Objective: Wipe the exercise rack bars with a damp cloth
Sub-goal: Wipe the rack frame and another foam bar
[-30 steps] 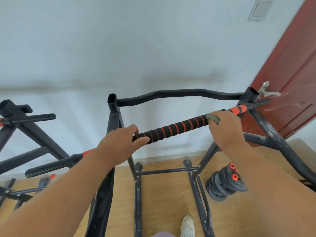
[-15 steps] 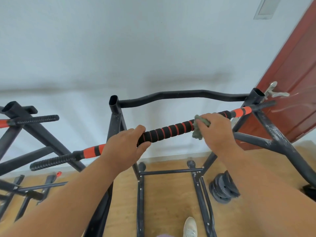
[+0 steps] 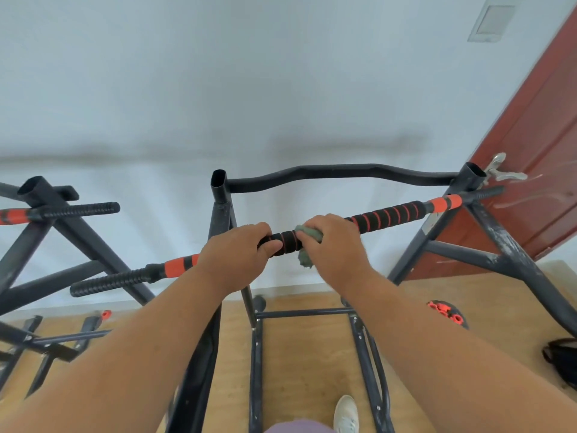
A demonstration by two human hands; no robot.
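The black-and-red foam bar (image 3: 387,215) is gripped by the left hand (image 3: 237,250). A green cloth (image 3: 307,245) is squeezed around it by the right hand (image 3: 335,242), fingers curled. The hands could be bumped together, as they are nearly touching.

A home workout room: black steel exercise racks (image 3: 224,214) on a wooden floor (image 3: 312,354), white wall (image 3: 218,89), red door (image 3: 537,157), weight plates (image 3: 446,315).

We grip the striped bar (image 3: 387,215) with our left hand (image 3: 234,250); just beside it, at its 3 o'clock, our right hand (image 3: 335,245) wraps a green cloth (image 3: 307,245) around the bar. A red door (image 3: 530,151) stands at 2 o'clock.
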